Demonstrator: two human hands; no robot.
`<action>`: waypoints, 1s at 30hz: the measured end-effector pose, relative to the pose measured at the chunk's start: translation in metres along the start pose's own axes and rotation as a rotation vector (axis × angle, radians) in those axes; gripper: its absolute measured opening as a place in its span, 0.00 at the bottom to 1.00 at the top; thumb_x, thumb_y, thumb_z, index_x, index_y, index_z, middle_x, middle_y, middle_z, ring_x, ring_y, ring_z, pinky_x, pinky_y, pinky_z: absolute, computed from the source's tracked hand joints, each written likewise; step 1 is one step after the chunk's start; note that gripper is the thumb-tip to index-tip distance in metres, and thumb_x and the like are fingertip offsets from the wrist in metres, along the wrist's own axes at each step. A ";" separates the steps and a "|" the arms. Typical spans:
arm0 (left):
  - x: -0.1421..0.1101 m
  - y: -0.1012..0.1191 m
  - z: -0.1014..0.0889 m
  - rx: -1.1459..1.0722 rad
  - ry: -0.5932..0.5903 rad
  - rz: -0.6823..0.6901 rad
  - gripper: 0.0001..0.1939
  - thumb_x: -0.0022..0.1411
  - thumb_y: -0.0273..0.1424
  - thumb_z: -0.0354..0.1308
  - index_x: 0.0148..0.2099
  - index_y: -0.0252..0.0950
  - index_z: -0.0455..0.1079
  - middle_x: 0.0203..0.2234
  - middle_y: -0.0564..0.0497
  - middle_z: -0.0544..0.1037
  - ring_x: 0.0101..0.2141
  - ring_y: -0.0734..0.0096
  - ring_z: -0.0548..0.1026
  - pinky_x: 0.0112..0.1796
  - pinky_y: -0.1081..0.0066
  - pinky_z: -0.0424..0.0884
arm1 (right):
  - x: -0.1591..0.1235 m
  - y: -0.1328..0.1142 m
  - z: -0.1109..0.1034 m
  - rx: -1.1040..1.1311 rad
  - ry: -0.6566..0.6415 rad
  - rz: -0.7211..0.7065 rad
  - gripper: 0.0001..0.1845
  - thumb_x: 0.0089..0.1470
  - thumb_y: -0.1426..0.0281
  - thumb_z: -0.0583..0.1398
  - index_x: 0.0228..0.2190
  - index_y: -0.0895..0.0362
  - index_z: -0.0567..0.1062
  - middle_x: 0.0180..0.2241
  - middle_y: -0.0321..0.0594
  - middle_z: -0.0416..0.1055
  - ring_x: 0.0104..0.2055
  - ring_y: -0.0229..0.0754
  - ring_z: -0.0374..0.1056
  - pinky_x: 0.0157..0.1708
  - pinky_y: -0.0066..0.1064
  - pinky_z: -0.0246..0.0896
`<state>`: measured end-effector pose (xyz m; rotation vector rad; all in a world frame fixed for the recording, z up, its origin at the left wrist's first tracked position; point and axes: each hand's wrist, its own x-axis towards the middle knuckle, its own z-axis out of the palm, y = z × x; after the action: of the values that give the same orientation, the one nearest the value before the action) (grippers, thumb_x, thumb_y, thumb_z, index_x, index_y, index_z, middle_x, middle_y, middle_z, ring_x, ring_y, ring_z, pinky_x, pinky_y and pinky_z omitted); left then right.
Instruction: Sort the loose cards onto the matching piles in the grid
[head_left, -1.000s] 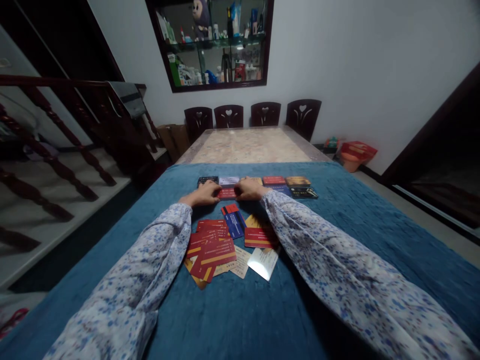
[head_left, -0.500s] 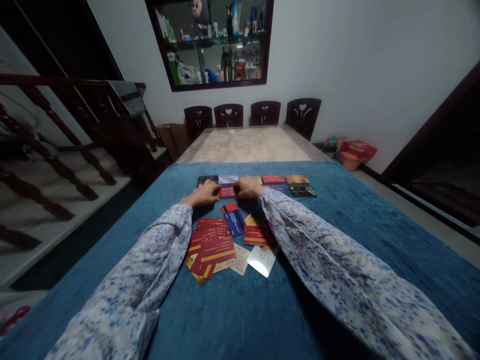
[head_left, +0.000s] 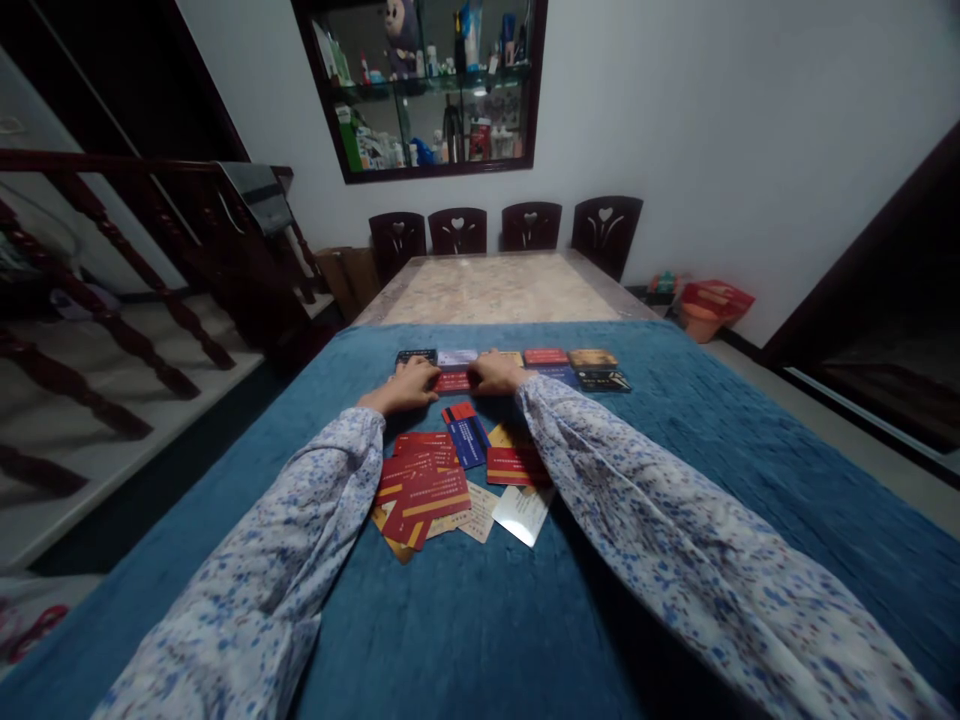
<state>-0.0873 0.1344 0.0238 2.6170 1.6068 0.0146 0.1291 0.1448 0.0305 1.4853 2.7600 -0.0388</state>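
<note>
A pale wall spans the room, with a dark-framed display niche set into it and a dark railing on the left. The long surface has a stone-patterned far end; a blue cloth covers the near part. Dark chairs line the far end, and a cardboard box stands left of it. Both hands reach over the cloth: the left hand and right hand have bent fingers at opposite ends of a red card in the two-row card layout; whether they grip it, I cannot tell. Nearer, loose cards overlap, mostly red, beside a silvery card.
</note>
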 end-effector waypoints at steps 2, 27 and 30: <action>-0.002 0.000 0.000 -0.003 0.019 0.002 0.19 0.59 0.33 0.61 0.53 0.40 0.73 0.54 0.42 0.74 0.62 0.45 0.61 0.60 0.43 0.58 | -0.004 -0.001 -0.003 -0.029 -0.006 0.016 0.19 0.55 0.62 0.64 0.47 0.56 0.80 0.50 0.50 0.78 0.55 0.57 0.68 0.49 0.38 0.65; -0.056 0.020 0.006 0.013 0.246 0.131 0.22 0.64 0.30 0.57 0.60 0.35 0.72 0.57 0.37 0.74 0.62 0.42 0.60 0.56 0.42 0.62 | -0.073 -0.001 -0.015 -0.039 0.148 -0.030 0.21 0.63 0.64 0.60 0.56 0.54 0.75 0.57 0.51 0.73 0.57 0.57 0.59 0.47 0.42 0.55; -0.064 0.030 0.005 -0.002 0.263 0.153 0.22 0.64 0.30 0.57 0.60 0.35 0.72 0.58 0.37 0.73 0.62 0.42 0.60 0.57 0.41 0.62 | -0.085 0.000 -0.013 -0.035 0.156 -0.048 0.19 0.64 0.64 0.59 0.54 0.55 0.77 0.55 0.52 0.73 0.55 0.57 0.59 0.47 0.43 0.54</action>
<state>-0.0897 0.0633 0.0230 2.8280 1.4650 0.3836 0.1762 0.0740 0.0450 1.4735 2.9001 0.1301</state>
